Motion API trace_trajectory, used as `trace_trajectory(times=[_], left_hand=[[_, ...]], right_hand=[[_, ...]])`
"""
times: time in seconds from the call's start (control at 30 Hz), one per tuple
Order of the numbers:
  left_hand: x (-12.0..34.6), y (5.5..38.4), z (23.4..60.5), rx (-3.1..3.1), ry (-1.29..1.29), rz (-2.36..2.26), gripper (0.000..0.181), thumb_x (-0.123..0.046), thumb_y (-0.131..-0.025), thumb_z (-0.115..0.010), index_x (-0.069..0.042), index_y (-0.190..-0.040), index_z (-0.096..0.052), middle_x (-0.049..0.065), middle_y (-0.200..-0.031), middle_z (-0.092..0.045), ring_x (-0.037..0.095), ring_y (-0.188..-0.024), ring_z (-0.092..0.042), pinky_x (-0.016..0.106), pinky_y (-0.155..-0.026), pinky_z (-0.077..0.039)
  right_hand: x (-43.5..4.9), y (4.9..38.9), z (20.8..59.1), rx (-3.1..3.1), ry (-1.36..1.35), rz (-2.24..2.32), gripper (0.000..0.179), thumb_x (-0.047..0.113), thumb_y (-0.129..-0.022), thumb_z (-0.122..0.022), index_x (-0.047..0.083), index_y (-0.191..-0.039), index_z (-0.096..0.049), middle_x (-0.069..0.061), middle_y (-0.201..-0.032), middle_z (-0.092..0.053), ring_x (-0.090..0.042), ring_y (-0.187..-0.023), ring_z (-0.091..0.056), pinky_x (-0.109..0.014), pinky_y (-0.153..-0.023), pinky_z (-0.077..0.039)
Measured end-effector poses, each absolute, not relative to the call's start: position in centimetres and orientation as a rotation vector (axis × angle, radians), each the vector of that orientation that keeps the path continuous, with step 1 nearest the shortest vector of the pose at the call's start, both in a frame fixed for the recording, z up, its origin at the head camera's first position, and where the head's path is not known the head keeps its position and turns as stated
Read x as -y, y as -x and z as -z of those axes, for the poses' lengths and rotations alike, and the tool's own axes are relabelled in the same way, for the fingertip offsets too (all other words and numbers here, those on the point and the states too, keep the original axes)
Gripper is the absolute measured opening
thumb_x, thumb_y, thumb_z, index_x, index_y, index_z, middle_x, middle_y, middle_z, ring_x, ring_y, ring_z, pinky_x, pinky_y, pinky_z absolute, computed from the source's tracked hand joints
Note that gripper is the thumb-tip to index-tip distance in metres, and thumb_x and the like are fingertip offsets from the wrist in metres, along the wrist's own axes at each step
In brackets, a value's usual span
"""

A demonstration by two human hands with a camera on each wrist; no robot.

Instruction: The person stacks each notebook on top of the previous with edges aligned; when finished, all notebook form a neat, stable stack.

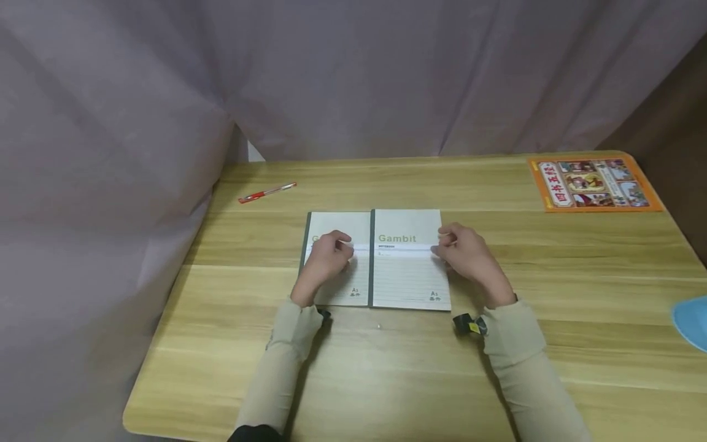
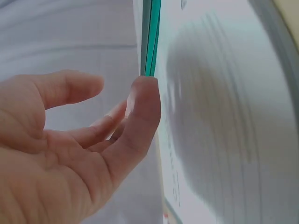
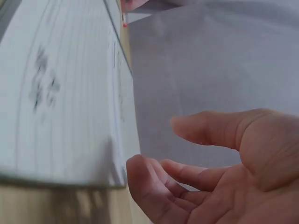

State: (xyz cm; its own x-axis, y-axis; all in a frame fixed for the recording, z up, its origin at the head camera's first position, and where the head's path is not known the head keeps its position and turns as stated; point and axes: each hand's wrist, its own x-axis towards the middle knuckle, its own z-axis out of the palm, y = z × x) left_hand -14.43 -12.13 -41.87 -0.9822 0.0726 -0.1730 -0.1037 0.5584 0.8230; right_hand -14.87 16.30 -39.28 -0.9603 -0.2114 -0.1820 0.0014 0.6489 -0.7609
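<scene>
Two pale notebooks with dark spines lie side by side on the table. The left notebook (image 1: pixel 356 276) is partly covered by my left hand (image 1: pixel 328 258), whose thumb and bent fingers stand apart, pinching nothing. In the left wrist view, a fingertip is near a teal-green edge (image 2: pixel 153 42); contact is unclear. The right notebook (image 1: pixel 409 273), marked "Gambit", shows nearly its whole cover. At its right edge is my right hand (image 1: pixel 466 253), with a gap between thumb and bent fingers. The right wrist view shows fingertips (image 3: pixel 139 170) beside that notebook's edge, none gripping it.
A red-ended pen (image 1: pixel 267 193) lies at the table's back left. An orange-bordered picture book (image 1: pixel 596 183) is at the back right, and part of a blue object (image 1: pixel 691 322) shows at the right. Grey curtain (image 1: pixel 353 80) hangs behind the wooden table (image 1: pixel 552 264).
</scene>
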Motion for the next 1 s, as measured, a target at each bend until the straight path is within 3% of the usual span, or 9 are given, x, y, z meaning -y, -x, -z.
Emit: trace_trajectory(times=[0.4,0.63,0.87,1.0], left_hand=[[15.3,14.4,41.8,-2.674,0.101,-1.339,0.033,-0.002,-0.092,-0.057,0.007,-0.124,-0.061,0.018,-0.099,-0.065,0.024,-0.073,-0.064,0.028,-0.060,-0.049],[17.7,14.0,42.0,-2.718,0.149,-1.341,0.037,-0.003,-0.092,-0.059,0.009,-0.127,-0.058,0.023,-0.109,-0.063,0.031,-0.094,-0.060,0.036,-0.072,-0.053],[18.8,14.1,42.3,-2.689,0.246,-1.373,0.040,-0.003,-0.092,-0.061,0.009,-0.129,-0.055,0.024,-0.118,-0.058,0.037,-0.112,-0.057,0.047,-0.093,-0.052],[19.1,14.2,42.5,-2.693,0.280,-1.371,0.040,-0.004,-0.092,-0.061,0.008,-0.129,-0.055,0.025,-0.119,-0.059,0.038,-0.112,-0.058,0.047,-0.092,-0.053]], right_hand=[[-12.4,15.8,39.1,-2.543,0.214,1.384,0.056,0.005,-0.094,-0.058,-0.015,-0.143,-0.039,-0.028,-0.111,-0.064,-0.035,-0.084,-0.068,-0.028,-0.065,-0.053],[-9.3,16.5,39.5,-2.520,0.254,1.381,0.057,0.009,-0.096,-0.060,-0.012,-0.145,-0.039,-0.026,-0.112,-0.067,-0.034,-0.083,-0.071,-0.028,-0.067,-0.053],[-6.9,16.6,39.8,-2.474,0.320,1.350,0.058,0.011,-0.097,-0.059,-0.009,-0.147,-0.038,-0.023,-0.113,-0.068,-0.029,-0.085,-0.071,-0.033,-0.071,-0.054],[-6.0,16.5,40.0,-2.482,0.349,1.347,0.056,0.011,-0.098,-0.059,-0.010,-0.145,-0.039,-0.022,-0.111,-0.070,-0.026,-0.085,-0.070,-0.038,-0.078,-0.054]])
